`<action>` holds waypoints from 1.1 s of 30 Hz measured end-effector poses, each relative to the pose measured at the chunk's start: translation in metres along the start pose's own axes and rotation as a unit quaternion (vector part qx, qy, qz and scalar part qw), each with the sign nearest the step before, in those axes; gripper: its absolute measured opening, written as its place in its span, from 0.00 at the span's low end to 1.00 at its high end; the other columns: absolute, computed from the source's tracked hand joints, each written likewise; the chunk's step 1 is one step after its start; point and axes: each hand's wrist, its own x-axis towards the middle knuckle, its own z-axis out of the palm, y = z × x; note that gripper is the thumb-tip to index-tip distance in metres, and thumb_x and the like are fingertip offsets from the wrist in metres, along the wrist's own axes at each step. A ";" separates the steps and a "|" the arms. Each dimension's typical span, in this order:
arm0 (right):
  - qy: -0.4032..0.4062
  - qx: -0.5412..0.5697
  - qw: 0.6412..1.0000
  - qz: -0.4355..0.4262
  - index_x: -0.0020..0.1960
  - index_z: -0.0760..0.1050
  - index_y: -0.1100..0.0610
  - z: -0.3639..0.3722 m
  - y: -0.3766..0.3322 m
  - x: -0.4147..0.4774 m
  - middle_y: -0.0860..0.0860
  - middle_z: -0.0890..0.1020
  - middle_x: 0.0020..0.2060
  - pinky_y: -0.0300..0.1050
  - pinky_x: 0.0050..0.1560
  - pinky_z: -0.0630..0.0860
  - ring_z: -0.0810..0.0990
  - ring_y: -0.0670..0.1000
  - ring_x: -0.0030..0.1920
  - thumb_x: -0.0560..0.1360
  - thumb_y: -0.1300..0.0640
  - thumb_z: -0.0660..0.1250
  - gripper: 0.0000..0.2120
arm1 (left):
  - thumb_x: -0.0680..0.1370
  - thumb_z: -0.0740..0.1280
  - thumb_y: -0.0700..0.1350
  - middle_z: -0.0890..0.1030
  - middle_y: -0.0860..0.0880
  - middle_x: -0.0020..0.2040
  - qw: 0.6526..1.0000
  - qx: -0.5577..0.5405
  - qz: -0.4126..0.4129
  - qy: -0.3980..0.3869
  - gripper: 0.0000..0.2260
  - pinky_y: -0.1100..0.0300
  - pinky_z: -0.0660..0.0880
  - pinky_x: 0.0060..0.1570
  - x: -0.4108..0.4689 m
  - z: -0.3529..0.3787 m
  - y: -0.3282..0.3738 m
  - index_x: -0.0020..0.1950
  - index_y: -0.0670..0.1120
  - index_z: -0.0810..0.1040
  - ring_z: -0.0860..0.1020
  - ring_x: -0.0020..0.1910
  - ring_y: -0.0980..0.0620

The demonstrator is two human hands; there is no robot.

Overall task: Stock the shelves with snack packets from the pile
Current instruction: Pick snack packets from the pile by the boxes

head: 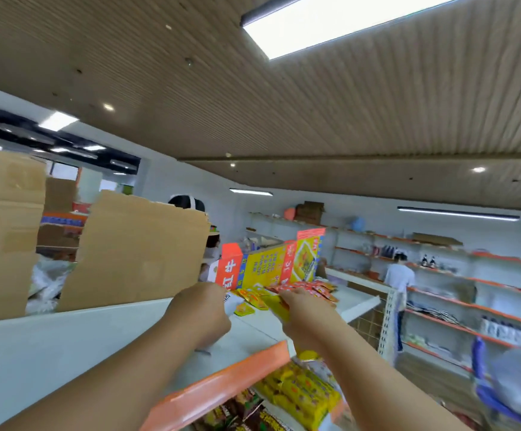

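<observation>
A pile of small yellow and red snack packets (299, 290) lies on the white top shelf (253, 334), in front of an open yellow and orange carton (271, 265). My right hand (302, 309) reaches over the pile and grips a yellow packet (276, 306) at its near edge. To its left, my left hand (200, 309) is curled over the shelf, its fingers hidden behind the knuckles. On the shelf below the orange price strip (222, 387) lie yellow packets (302, 393) and dark packets (246, 412).
Tall brown cardboard boxes (132, 253) stand behind the shelf at left. A person's head (187, 202) shows over them. Wall shelves with orange edges (470, 293) run along the right, with a person in white (400, 281) standing there and another person at the lower right (520, 377).
</observation>
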 end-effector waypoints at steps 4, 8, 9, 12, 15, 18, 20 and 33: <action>-0.014 -0.005 0.997 0.071 0.73 0.66 0.47 -0.005 0.061 -0.024 0.51 0.72 0.66 0.50 0.50 0.74 0.76 0.58 0.59 0.74 0.57 0.63 0.27 | 0.75 0.65 0.55 0.75 0.48 0.38 0.998 -0.054 0.038 -0.002 0.13 0.56 0.65 0.31 0.005 0.021 0.044 0.40 0.47 0.70 0.75 0.36 0.46; -0.034 -0.009 0.992 0.120 0.73 0.66 0.45 0.006 0.115 -0.051 0.50 0.73 0.65 0.53 0.54 0.77 0.77 0.57 0.56 0.75 0.56 0.63 0.27 | 0.71 0.65 0.48 0.74 0.49 0.43 0.989 -0.106 0.091 -0.039 0.07 0.55 0.64 0.34 0.000 0.041 0.097 0.42 0.47 0.70 0.74 0.40 0.46; -0.036 -0.007 0.991 0.127 0.72 0.67 0.45 0.009 0.127 -0.058 0.50 0.73 0.64 0.53 0.54 0.77 0.77 0.57 0.56 0.75 0.56 0.62 0.25 | 0.71 0.65 0.49 0.75 0.51 0.46 0.986 -0.119 0.106 -0.049 0.07 0.55 0.68 0.36 -0.002 0.048 0.109 0.45 0.47 0.72 0.76 0.44 0.45; -0.048 0.001 0.988 0.148 0.67 0.69 0.46 0.021 0.165 -0.078 0.51 0.73 0.61 0.52 0.52 0.78 0.77 0.57 0.53 0.75 0.55 0.61 0.20 | 0.70 0.63 0.52 0.77 0.54 0.55 0.977 -0.147 0.129 -0.085 0.15 0.54 0.75 0.44 -0.011 0.072 0.146 0.56 0.52 0.78 0.78 0.50 0.47; -0.052 0.015 0.986 0.160 0.62 0.70 0.45 0.035 0.202 -0.089 0.50 0.73 0.58 0.53 0.51 0.79 0.77 0.56 0.50 0.75 0.55 0.61 0.16 | 0.72 0.63 0.50 0.76 0.53 0.55 0.974 -0.134 0.139 -0.121 0.13 0.55 0.72 0.43 -0.022 0.097 0.177 0.55 0.52 0.76 0.77 0.50 0.49; -0.062 0.022 0.985 0.157 0.64 0.70 0.44 0.050 0.236 -0.096 0.49 0.73 0.57 0.51 0.49 0.77 0.76 0.58 0.53 0.77 0.53 0.61 0.16 | 0.74 0.65 0.49 0.78 0.51 0.53 0.973 -0.118 0.132 -0.147 0.10 0.55 0.72 0.40 -0.033 0.121 0.204 0.55 0.49 0.76 0.78 0.48 0.48; -0.059 0.031 0.986 0.153 0.63 0.70 0.43 0.059 0.253 -0.098 0.47 0.71 0.53 0.51 0.46 0.76 0.76 0.58 0.51 0.77 0.55 0.60 0.15 | 0.76 0.67 0.49 0.79 0.50 0.58 0.973 -0.121 0.119 -0.157 0.13 0.54 0.75 0.46 -0.037 0.134 0.218 0.60 0.49 0.78 0.79 0.54 0.46; -0.086 0.075 0.983 0.144 0.80 0.58 0.45 0.106 0.377 -0.121 0.51 0.63 0.78 0.54 0.65 0.74 0.73 0.59 0.69 0.79 0.48 0.62 0.30 | 0.74 0.69 0.53 0.70 0.53 0.76 0.973 -0.105 0.088 -0.183 0.31 0.52 0.72 0.67 -0.036 0.251 0.315 0.77 0.52 0.69 0.72 0.71 0.49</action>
